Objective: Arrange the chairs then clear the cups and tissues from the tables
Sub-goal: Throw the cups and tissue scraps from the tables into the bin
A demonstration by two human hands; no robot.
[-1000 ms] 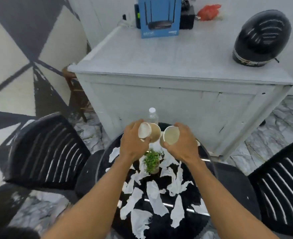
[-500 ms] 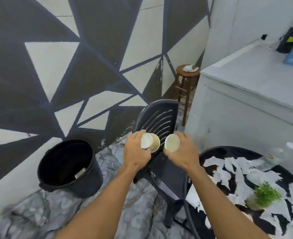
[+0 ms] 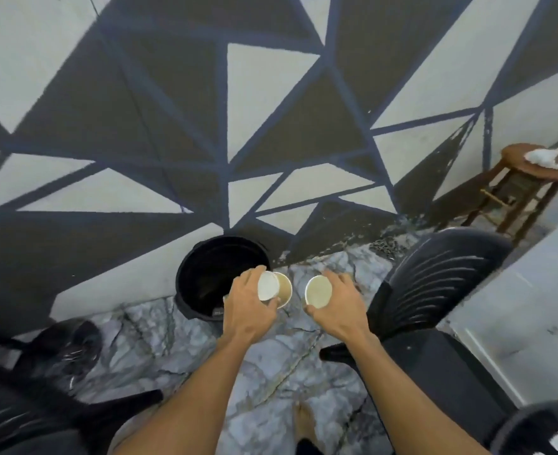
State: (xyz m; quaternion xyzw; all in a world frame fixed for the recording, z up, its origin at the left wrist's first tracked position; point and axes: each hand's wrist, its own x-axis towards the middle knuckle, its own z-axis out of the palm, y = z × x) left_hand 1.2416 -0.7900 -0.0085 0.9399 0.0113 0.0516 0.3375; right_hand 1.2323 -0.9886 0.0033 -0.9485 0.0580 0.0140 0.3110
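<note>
- The left hand is closed around two paper cups, held tipped with their mouths toward the camera, at the near rim of the black bin.
- The right hand grips one cup, just beside the chair.
- A tissue lies on the stool by the wall.

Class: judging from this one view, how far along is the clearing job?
Done: three cups look collected. In hand: the left hand holds two cups, the right hand one cup, near the black bin. Left: dropping them in; a tissue lies on the stool.
</note>
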